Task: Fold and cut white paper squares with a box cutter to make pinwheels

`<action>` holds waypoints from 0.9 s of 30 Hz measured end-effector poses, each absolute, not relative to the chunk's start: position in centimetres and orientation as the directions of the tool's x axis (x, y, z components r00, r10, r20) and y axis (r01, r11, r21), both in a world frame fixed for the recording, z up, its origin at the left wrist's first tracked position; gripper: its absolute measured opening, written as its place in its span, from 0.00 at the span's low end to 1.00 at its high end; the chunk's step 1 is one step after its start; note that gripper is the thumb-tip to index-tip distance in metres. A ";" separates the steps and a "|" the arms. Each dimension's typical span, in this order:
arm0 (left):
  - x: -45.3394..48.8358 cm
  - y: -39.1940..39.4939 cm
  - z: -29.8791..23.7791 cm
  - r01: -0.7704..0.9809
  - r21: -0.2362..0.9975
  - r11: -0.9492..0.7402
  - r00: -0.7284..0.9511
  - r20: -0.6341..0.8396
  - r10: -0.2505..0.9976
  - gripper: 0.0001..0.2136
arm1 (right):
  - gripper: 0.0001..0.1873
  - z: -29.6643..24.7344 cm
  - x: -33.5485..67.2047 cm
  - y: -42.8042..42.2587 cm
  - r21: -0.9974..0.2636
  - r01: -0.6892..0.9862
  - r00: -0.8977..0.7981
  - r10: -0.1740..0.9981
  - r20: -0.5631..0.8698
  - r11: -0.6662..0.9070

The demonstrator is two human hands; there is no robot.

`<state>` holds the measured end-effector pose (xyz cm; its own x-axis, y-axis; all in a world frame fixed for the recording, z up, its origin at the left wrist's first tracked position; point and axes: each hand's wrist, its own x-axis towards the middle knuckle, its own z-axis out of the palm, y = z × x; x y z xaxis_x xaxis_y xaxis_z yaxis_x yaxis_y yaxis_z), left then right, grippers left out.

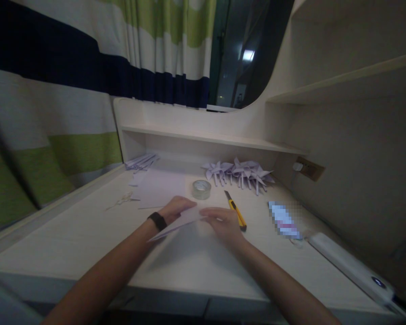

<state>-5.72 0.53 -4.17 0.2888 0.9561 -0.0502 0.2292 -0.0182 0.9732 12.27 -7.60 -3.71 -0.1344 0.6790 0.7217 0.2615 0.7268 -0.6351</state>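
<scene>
A folded sheet of pale lilac paper (178, 225) is held up at a slant just above the desk. My left hand (177, 208), with a dark band on the wrist, grips its far side, and part of its fingers is hidden behind the paper. At the paper's right end, my right hand (225, 223) pinches the edge between thumb and fingers. A yellow box cutter (236, 211) with its blade out lies just beyond my right hand. Past both hands, a roll of clear tape (201, 189) rests flat on the desk.
Several paper pinwheels (243, 171) are heaped at the back right. Flat lilac sheets (160, 185) and a bundle of thin paper sticks (142, 162) lie back left. A phone (284, 220) and a long white device (352, 268) line the right side, below a wall shelf (345, 81).
</scene>
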 end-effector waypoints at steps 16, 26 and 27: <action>-4.9 0.2 -4.6 -0.075 0.997 -0.009 0.089 0.016 0.996 0.12 | 0.17 -4.3 13.1 -6.9 -0.830 0.303 -0.086 0.881 0.466 0.469; -4.4 -0.8 -3.3 -0.080 0.988 -0.133 0.132 0.143 0.981 0.14 | 0.17 -6.2 14.0 -4.4 -0.991 -0.099 -0.232 0.970 -0.069 -0.094; -4.3 -0.8 -3.3 -0.082 0.989 -0.124 0.146 0.135 0.980 0.14 | 0.16 -6.1 14.1 -4.5 -0.990 -0.101 -0.229 0.971 -0.069 -0.094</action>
